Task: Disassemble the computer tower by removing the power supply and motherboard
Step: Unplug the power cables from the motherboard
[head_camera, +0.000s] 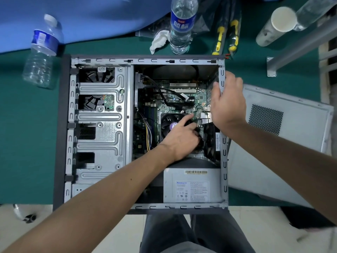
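The green desk (27, 143) carries my computer tower (145, 60), laid on its side at centre frame with the open face up so I can reach straight down into it. Its removed side panel (291, 125) lies at right, partly under the case, out of my way. The drive cage (98, 125) fills the left half of the chassis. The power supply (191, 187) still sits in the lower right corner of the case, label up, apparently not yet freed. The motherboard (175, 99) remains mounted on the case floor, right of centre, cables still running across it. My right hand (228, 103) takes hold of the right-hand edge of the case, fingers wrapped over the rail and thumb inside, steadying the tower while I work. My left hand (182, 136) reaches in over the CPU fan (171, 123), forefinger stretched toward the board; the other fingers curl down beside the rear fan (209, 141), and whether that grip has a cable or connector I cannot tell, since the hand hides it. Two water bottles (182, 24), a crumpled tissue (158, 41) and yellow-handled tools (228, 33) wait along the top edge.
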Tool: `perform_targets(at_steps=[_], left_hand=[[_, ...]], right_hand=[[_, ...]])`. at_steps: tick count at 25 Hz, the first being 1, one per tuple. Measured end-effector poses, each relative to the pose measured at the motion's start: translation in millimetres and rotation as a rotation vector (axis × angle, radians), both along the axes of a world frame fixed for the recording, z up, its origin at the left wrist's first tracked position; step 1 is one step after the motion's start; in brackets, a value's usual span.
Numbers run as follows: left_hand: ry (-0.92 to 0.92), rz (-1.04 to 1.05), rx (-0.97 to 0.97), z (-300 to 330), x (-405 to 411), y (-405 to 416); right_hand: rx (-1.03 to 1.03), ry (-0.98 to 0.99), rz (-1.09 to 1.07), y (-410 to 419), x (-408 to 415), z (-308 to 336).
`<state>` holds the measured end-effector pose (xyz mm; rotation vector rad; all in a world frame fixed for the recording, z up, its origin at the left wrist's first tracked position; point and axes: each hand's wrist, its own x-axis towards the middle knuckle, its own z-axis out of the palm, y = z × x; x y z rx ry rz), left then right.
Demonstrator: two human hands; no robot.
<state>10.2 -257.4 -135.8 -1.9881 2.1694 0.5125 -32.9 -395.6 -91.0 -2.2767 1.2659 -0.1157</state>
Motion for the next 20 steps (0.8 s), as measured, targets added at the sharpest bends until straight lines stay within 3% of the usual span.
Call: perform_targets(at_steps=[20], left_hand=[[0.129, 0.027, -0.109, -8.9, -1.2, 2.7]], right_hand=[[0.014, 0.015, 0.002, -1.4, 0.4, 1.2]])
